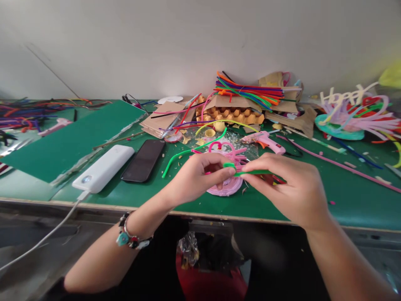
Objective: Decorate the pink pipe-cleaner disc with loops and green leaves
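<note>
Both hands meet above the front of the green table, pinching one green pipe cleaner (255, 172). My left hand (203, 173) grips its bent end between thumb and fingertips. My right hand (286, 184) holds the straighter part just to the right, fingers closed. Behind and below them sits a pink pipe-cleaner piece (225, 190) with a coiled round base and loops standing up from it; my fingers hide part of it. Another green pipe cleaner (178, 155) lies curved on the table to the left.
A white power bank (105, 169) with a cable and a black phone (144, 161) lie at left. Behind are a pink glue gun (266, 141), an egg carton (232, 115) and a pipe-cleaner bundle (247, 90). A finished-looking pipe-cleaner piece (341, 127) stands far right.
</note>
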Tool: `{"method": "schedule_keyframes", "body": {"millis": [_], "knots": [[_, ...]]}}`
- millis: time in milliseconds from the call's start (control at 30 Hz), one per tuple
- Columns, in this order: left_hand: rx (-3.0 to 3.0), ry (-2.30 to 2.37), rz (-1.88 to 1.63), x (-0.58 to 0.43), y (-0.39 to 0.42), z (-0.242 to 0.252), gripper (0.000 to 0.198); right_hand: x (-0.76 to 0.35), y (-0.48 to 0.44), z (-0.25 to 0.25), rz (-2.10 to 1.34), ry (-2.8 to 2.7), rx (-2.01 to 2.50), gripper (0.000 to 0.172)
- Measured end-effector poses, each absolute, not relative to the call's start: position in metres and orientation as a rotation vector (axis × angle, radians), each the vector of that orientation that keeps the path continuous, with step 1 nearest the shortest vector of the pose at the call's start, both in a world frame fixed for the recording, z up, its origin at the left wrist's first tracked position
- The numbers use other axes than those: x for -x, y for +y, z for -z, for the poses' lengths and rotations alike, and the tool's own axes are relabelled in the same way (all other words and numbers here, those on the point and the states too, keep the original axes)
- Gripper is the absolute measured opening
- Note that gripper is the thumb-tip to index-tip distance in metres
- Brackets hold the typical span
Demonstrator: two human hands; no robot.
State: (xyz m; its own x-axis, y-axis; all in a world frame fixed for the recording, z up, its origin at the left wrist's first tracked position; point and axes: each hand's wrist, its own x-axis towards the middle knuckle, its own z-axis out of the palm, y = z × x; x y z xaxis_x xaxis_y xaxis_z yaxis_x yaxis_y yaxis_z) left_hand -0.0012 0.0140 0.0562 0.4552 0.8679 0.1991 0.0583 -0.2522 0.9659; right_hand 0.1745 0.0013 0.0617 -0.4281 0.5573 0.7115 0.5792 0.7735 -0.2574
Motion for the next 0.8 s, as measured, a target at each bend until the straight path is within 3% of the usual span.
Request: {"method": "schedule_keyframes", "body": {"millis": [367, 800], "knots": [[-1.796, 0.818, -0.785, 0.005, 0.016, -0.056, 0.016, -0.195, 0.007, -0.064, -0.104, -2.245, 0.765, 0.006], [-1.263, 0.758, -1.187, -0.015, 0.006, -0.046, 0.013, -0.162, -0.008, -0.054, 0.301, -1.99, 0.86, 0.01]]}}
